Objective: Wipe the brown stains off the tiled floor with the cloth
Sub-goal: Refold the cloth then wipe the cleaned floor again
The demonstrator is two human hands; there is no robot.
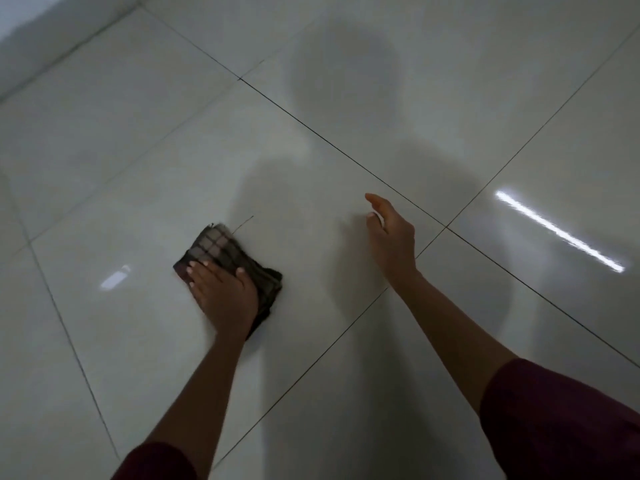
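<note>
Cloth (221,252), soft and folded, lies under your left hand (223,292), fingers flat; press its middle. Right hand (393,237) beside it hovers, fingers loose.

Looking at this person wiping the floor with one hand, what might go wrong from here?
The floor is glossy and dim, with glare streaks, so faint stains could be missed; none shows clearly here. The cloth is folded small under the left hand, so each pass covers little. The right hand hangs above the tile, giving no support if the person leans further.
</note>
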